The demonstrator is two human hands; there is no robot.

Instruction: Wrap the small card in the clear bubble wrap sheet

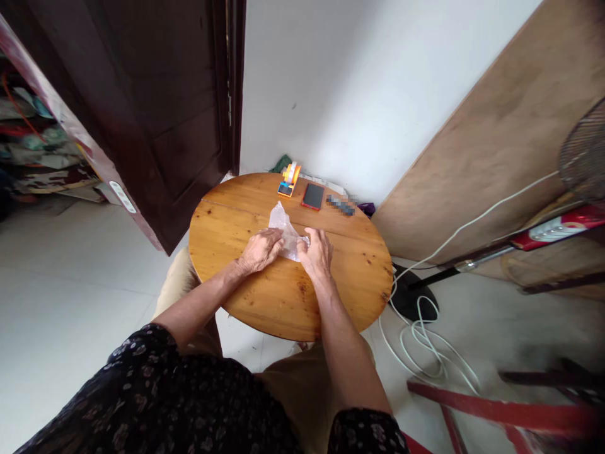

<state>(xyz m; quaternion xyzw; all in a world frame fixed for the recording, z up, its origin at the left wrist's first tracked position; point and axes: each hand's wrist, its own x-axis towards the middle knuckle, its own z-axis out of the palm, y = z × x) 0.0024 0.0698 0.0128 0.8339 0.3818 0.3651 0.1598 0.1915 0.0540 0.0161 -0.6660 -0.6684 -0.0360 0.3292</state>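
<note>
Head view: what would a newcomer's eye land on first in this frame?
First, the two bare hands at the middle of the round varnished wooden table: the left hand and right hand both rest on a crumpled clear plastic bag. Behind them, near the table's far edge, an orange tape dispenser and a red-edged dark phone sit side by side. A white cable loops on the pale floor to the right.

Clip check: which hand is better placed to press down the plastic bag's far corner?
Left, probably. The left hand lies flat on the clear plastic bag, its fingers just below that far corner. The right hand sits at the bag's near end, farther from it.
</note>
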